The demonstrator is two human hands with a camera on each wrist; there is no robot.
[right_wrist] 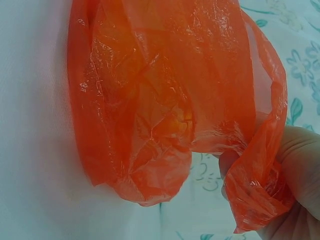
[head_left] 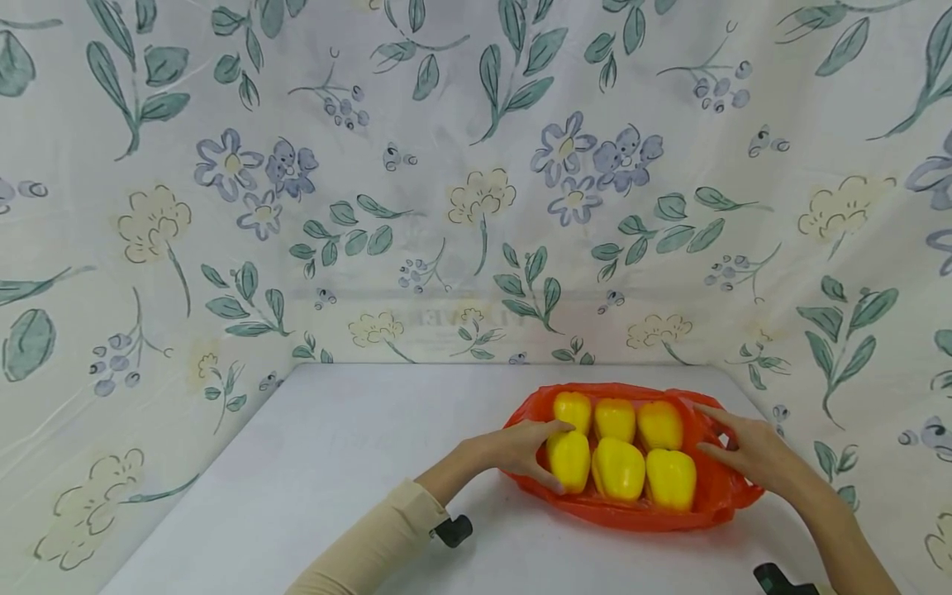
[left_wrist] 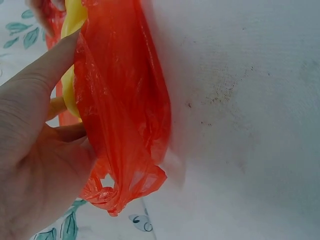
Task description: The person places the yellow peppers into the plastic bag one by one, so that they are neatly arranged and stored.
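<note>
Several yellow bell peppers (head_left: pixel 619 469) stand in two rows in an opened red plastic bag (head_left: pixel 617 516), right of the table's middle. My left hand (head_left: pixel 524 451) reaches over the bag's left side. Its thumb and fingers grip the front-left bell pepper (head_left: pixel 568 461); in the left wrist view a strip of yellow bell pepper (left_wrist: pixel 70 95) shows behind the red film. At the bag's right end my right hand (head_left: pixel 753 454) holds the bag's edge, and in the right wrist view a twisted bag handle (right_wrist: pixel 262 187) lies between thumb and fingers.
The white table (head_left: pixel 357 463) extends to the left of the bag. A flower-print cloth (head_left: pixel 416 165) hangs behind and at both sides. Dark wrist devices, one of them a black camera (head_left: pixel 454 530), are worn on both forearms.
</note>
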